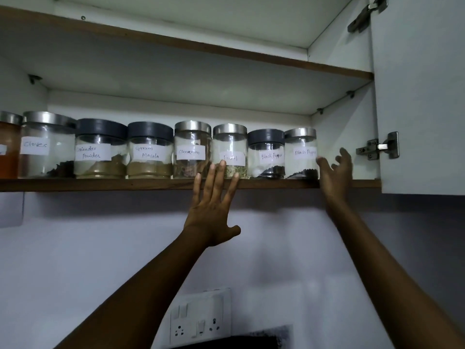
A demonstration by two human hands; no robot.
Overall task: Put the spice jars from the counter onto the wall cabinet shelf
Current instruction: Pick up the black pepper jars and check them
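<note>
Found spice jars [150, 152] lined along the wall cabinet shelf [100, 184] (labels outward). Noted left hand [212, 205] flat, fingers [220, 172] straight, before the row; right hand [334, 172] spread beside the end jar [300, 152], both holding nothing.

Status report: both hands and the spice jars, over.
Left hand open, raised before a steel-lidded jar. Right hand open beside the end Black Pepper jar. All in one row on the shelf; nothing blocking.
</note>
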